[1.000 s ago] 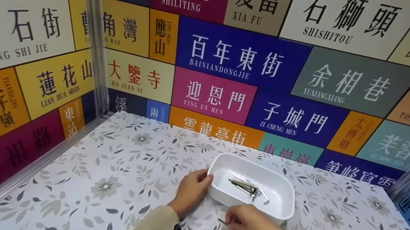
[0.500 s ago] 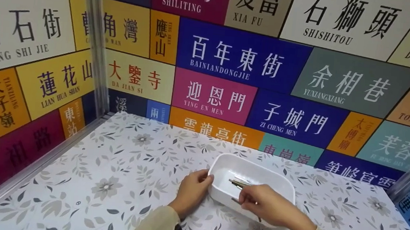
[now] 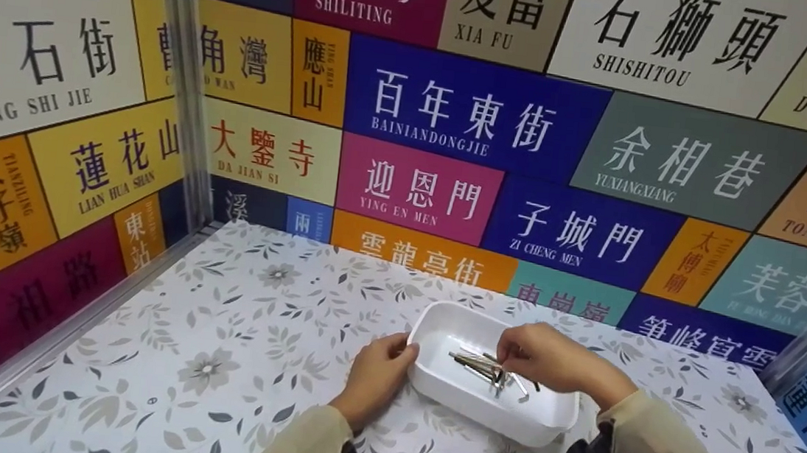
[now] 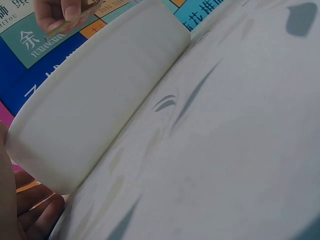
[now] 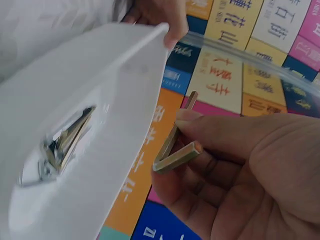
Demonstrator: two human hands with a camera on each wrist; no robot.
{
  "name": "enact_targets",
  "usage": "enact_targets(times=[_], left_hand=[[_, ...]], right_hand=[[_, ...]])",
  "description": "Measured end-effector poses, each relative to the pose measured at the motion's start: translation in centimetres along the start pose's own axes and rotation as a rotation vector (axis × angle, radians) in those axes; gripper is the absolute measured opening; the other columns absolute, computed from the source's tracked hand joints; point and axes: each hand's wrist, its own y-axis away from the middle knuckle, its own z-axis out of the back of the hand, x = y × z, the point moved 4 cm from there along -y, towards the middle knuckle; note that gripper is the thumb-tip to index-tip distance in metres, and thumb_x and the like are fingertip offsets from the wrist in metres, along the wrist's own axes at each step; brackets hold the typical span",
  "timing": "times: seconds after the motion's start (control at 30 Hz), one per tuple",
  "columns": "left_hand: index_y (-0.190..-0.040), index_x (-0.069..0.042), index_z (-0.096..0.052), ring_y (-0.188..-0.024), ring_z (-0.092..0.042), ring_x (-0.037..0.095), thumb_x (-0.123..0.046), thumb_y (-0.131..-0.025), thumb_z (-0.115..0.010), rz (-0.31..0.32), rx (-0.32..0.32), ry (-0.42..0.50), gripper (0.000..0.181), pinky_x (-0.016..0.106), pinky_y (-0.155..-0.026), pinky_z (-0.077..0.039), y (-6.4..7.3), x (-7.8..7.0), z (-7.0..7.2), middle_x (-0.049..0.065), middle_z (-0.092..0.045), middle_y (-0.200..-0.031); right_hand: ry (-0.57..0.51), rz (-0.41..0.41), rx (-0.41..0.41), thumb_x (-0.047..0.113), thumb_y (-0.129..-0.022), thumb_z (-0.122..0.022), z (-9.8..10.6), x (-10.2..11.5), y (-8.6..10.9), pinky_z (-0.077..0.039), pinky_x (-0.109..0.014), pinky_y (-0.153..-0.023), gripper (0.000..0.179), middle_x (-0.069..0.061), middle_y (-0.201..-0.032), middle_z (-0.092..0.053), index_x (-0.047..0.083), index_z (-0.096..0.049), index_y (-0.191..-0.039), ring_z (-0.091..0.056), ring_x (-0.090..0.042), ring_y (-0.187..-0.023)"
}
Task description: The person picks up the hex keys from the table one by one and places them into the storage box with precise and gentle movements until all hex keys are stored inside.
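A white plastic tub stands on the table with several metal hex keys piled inside. My left hand holds the tub's left end, thumb at the rim and fingers against the outer wall. Above the tub's right half is my right hand, pinching an L-shaped hex key between thumb and fingers. In the right wrist view its short arm points toward the palm, and the loose keys lie on the tub floor. The left wrist view shows mostly the tub's outer side.
A white cloth with grey leaves and flowers covers the table. Behind it rises a wall of coloured panels with Chinese lettering. A clear corner strip runs down at the left.
My right hand, with the hex key in it, has moved from in front of the tub up and across to above its right half. The left hand and the tub have stayed put.
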Motion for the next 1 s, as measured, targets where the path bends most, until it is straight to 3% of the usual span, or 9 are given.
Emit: enact_targets(times=[0.43,0.77,1.0], left_hand=[[-0.129,-0.014,-0.069,-0.116,-0.067,0.021,-0.040,-0.096,-0.059,-0.045,-0.029,0.009,0.043,0.045,-0.107,-0.048,0.0,0.1,0.0,0.002,-0.075,-0.118],[-0.129,-0.014,-0.069,-0.118,-0.066,0.022,-0.040,-0.096,-0.060,-0.029,-0.026,0.025,0.043,0.047,-0.110,-0.046,0.1,0.2,-0.1,0.002,-0.075,-0.119],[-0.130,-0.014,-0.069,-0.117,-0.066,0.023,-0.042,-0.096,-0.059,-0.042,-0.027,0.009,0.044,0.047,-0.109,-0.046,0.0,0.2,-0.1,0.003,-0.075,-0.118]], right_hand=[[0.139,-0.015,0.114,0.002,-0.087,-0.069,0.1,-4.9,-2.5,-0.050,-0.027,-0.072,0.005,-0.002,-0.082,-0.069,0.007,-0.070,-0.088,-0.054,-0.007,-0.074],[0.105,-0.137,0.168,-0.002,-0.086,-0.068,-1.8,-6.6,-3.9,-0.048,-0.021,-0.063,0.006,-0.002,-0.070,-0.066,0.003,-0.071,-0.087,-0.052,-0.004,-0.058],[0.124,-0.173,0.168,-0.001,-0.086,-0.068,-2.0,-6.8,-4.5,-0.049,-0.023,-0.064,0.006,-0.002,-0.072,-0.066,0.004,-0.070,-0.087,-0.053,-0.005,-0.059]])
